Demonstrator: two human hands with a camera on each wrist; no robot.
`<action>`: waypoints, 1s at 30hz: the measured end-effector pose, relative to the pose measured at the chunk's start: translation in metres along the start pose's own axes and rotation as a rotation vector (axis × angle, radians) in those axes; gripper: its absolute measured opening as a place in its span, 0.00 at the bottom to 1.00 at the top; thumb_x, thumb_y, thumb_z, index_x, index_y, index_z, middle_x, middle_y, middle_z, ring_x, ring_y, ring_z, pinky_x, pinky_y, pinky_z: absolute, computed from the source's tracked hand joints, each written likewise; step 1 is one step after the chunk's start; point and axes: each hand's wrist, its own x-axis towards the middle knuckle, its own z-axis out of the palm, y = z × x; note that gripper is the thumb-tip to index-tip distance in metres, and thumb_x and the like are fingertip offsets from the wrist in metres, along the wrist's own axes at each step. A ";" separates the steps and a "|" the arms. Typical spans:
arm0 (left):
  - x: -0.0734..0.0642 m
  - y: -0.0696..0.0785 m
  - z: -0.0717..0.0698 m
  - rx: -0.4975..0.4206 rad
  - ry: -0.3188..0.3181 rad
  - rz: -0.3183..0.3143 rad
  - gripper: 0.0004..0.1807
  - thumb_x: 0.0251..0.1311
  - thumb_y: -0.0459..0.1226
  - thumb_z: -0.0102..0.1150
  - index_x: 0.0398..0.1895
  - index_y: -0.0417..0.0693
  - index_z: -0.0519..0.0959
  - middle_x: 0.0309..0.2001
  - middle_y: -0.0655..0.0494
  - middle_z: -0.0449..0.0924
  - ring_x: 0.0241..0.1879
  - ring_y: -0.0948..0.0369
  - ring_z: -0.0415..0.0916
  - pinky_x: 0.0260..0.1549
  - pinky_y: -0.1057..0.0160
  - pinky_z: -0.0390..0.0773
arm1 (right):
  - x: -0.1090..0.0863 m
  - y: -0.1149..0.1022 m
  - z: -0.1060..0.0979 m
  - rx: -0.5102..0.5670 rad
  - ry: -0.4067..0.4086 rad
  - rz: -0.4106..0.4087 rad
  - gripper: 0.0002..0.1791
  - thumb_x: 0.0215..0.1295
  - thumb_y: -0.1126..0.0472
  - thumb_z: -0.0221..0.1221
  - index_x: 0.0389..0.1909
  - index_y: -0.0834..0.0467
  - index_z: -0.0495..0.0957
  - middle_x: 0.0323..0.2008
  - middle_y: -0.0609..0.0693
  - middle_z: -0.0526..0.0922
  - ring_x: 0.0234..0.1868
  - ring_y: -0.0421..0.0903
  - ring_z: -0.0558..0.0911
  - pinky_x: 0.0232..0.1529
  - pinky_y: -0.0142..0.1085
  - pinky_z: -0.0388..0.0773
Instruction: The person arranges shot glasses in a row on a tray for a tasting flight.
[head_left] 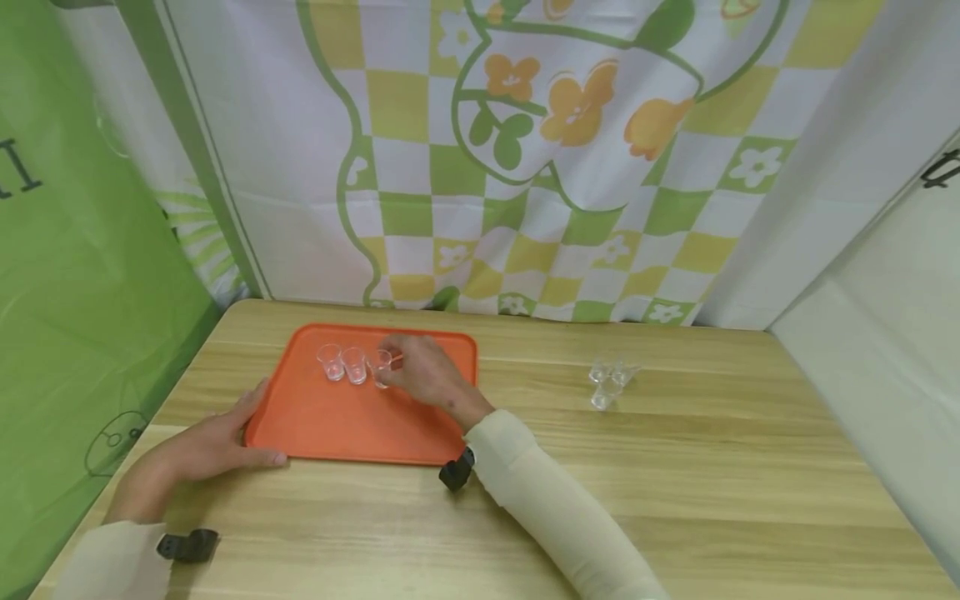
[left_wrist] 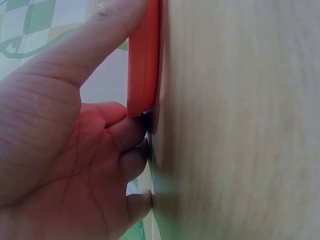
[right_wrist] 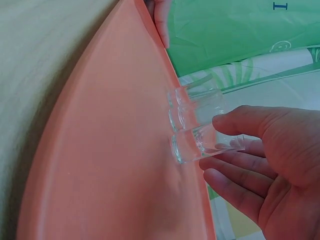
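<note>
An orange tray lies on the wooden table. My left hand holds its near-left corner, thumb along the front edge and fingers at the left side. In the left wrist view the tray's corner sits between thumb and fingers. My right hand pinches a small clear shot glass by its upper part, between thumb and fingers. That glass stands upright at the tray's surface; whether it bears on it I cannot tell. Left of it, two like shot glasses stand side by side in a row.
To the right on the table, three more clear shot glasses stand in a tight cluster. A patterned curtain hangs along the back edge. Green cloth covers the left side, and a pale panel stands at the right.
</note>
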 end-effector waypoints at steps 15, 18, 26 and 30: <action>0.000 0.003 -0.001 0.000 -0.004 -0.010 0.66 0.60 0.56 0.71 0.83 0.42 0.34 0.76 0.19 0.39 0.70 0.21 0.46 0.61 0.22 0.55 | 0.004 0.000 0.003 0.018 -0.002 -0.007 0.23 0.70 0.59 0.68 0.63 0.60 0.79 0.52 0.47 0.84 0.53 0.41 0.83 0.46 0.28 0.79; -0.001 0.003 -0.002 -0.003 -0.009 -0.015 0.66 0.60 0.56 0.71 0.83 0.42 0.34 0.76 0.19 0.38 0.70 0.20 0.46 0.61 0.21 0.54 | 0.004 0.000 0.002 0.018 -0.007 0.000 0.23 0.70 0.58 0.67 0.63 0.60 0.79 0.52 0.48 0.84 0.53 0.42 0.83 0.46 0.28 0.79; 0.000 0.002 -0.001 0.000 -0.007 -0.014 0.66 0.60 0.57 0.71 0.83 0.43 0.33 0.75 0.19 0.38 0.69 0.20 0.45 0.61 0.21 0.52 | 0.006 0.001 0.003 0.016 -0.018 0.019 0.25 0.72 0.57 0.66 0.66 0.59 0.77 0.55 0.49 0.83 0.54 0.42 0.82 0.48 0.29 0.79; 0.000 0.001 0.000 0.003 -0.006 -0.015 0.66 0.60 0.57 0.71 0.83 0.42 0.34 0.75 0.19 0.38 0.69 0.20 0.45 0.61 0.21 0.53 | 0.007 0.002 0.003 0.002 -0.012 0.012 0.25 0.71 0.57 0.66 0.66 0.59 0.77 0.55 0.49 0.84 0.54 0.42 0.83 0.48 0.29 0.79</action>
